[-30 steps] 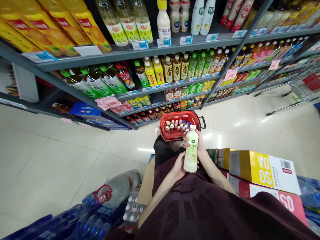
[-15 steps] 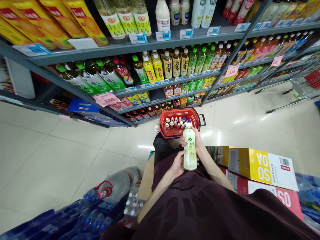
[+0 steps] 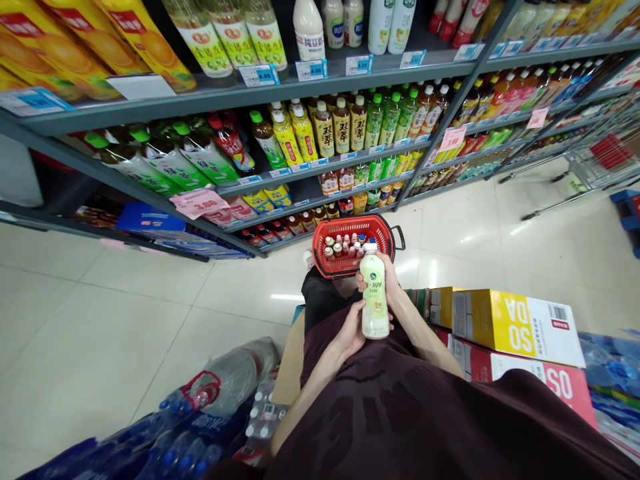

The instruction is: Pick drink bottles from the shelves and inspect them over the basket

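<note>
A pale green drink bottle (image 3: 375,297) with a white cap is held upright over my lap, its label facing me. My left hand (image 3: 353,329) grips its lower left side, thumb on the front. Around the upper right side wraps my right hand (image 3: 389,279), whose fingertips show at the bottle's left edge. The fingers behind the bottle are hidden. Just beyond my hands, a red shopping basket (image 3: 320,233) stands on the floor with several small capped bottles (image 3: 345,246) inside.
Shelves (image 3: 320,87) of bottled drinks and juice cartons run across the front. Soda boxes (image 3: 520,327) are stacked at my right; packs of water bottles (image 3: 185,443) lie at my left. A metal shopping cart (image 3: 595,163) is at far right.
The view has shifted slightly, so shelves and basket sit a little farther left. Both hands keep hold of the bottle, its label turned slightly more squarely to me.
</note>
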A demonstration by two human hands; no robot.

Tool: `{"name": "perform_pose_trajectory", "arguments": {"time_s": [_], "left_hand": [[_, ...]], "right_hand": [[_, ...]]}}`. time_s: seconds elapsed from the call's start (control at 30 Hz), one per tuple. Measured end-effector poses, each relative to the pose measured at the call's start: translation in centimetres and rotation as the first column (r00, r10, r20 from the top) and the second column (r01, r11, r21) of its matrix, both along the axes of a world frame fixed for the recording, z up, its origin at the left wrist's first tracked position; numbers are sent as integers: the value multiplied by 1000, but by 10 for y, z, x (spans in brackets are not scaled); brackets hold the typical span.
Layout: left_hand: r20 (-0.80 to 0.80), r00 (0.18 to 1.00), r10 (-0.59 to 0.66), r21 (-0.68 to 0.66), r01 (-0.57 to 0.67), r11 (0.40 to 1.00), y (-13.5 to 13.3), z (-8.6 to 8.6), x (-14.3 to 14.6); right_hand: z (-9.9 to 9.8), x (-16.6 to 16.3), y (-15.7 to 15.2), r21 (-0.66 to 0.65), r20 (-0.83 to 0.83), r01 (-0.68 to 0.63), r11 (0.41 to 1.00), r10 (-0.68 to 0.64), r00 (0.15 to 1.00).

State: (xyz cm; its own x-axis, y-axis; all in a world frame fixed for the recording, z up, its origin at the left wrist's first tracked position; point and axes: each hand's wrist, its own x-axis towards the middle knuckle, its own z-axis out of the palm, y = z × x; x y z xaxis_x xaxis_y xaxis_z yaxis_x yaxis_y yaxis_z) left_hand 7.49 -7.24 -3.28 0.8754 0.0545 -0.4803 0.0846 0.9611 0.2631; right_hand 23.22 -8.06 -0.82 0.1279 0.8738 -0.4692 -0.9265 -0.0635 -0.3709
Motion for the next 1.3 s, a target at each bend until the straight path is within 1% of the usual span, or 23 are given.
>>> {"name": "perform_pose_trajectory", "arguments": {"time_s": [0.27, 0.47, 0.63, 0.77, 1.07, 1.3], "left_hand": [[14, 1000, 4, 18, -5, 1000, -1, 3, 0], [3, 1000, -18, 25, 18, 1000, -2, 2, 0], [-17, 999, 31, 10, -31, 999, -1, 0, 1], [-24, 999, 42, -11, -42, 999, -1, 1, 2], [-27, 999, 39, -45, -40, 998, -1, -3, 2], [-21, 999, 33, -51, -34, 998, 0, -1, 2]], "right_hand": [[1, 1, 1, 12, 38, -9, 1000, 9, 999], [-5, 2, 1, 62, 96, -28, 998, 22, 995], [-11, 2, 3, 14, 141, -51, 999, 49, 989], [-14, 1, 5, -19, 145, -69, 997, 71, 987], [-13, 2, 5, -32, 143, -80, 996, 84, 986], [-12, 2, 6, -37, 128, -75, 997, 79, 989]]}}
